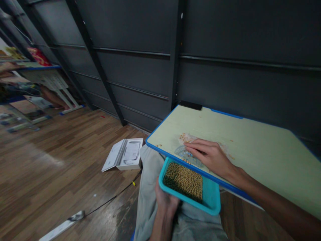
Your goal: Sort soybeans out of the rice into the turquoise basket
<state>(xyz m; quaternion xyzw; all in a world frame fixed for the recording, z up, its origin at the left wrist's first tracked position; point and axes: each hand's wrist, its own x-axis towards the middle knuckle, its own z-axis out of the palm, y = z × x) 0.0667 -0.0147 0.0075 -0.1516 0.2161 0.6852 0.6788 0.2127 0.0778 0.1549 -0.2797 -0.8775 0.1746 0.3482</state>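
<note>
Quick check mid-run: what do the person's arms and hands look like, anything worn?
Both are bare: no gloves, sleeves, watch or rings show on the left hand or right hand, and both forearms are uncovered up to the frame edge. The left hand's fingers are hidden under the teal tray.

Tray [213, 202]: plain turquoise.
Beans [184, 180]: tan to olive-yellow, a dense speckled mass.
Table [250, 144]: pale yellow-green top, bright blue edging.
Loose grains [184, 136]: orange-tan specks.
Wall [225, 50]: dark grey, crossed by blacker horizontal rails [130, 52].
Floor [50, 150]: brown wood-grain planks, streaked light and dark.
Box [124, 155]: white, grey inner outlines.
Trousers [147, 187]: light grey.
Cable [112, 198]: black, one yellow band.
</note>
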